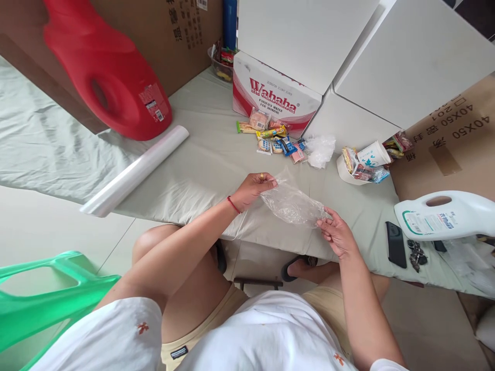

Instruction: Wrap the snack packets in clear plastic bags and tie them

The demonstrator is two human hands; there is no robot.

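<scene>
A clear plastic bag [294, 203] is stretched between my two hands above the front part of the cloth-covered surface [209, 170]. My left hand [253, 190] pinches its upper left end. At the other end, the fingers of my right hand [335, 232] grip the lower right edge. The bag looks thin, crumpled and see-through, with nothing visible inside. Beyond it lie several small wrapped snacks [276, 140] in a loose pile. Beside that pile is a crumpled heap of clear plastic [320, 150].
At left lie a roll of clear plastic [135, 172] and a red jug [116, 77]. A Wahaha carton [274, 95] stands at the back. Rightward are a white bowl of snacks [350, 174], a white detergent bottle [444, 215], a phone [396, 245] and keys [416, 255]. A green stool [50, 293] is lower left.
</scene>
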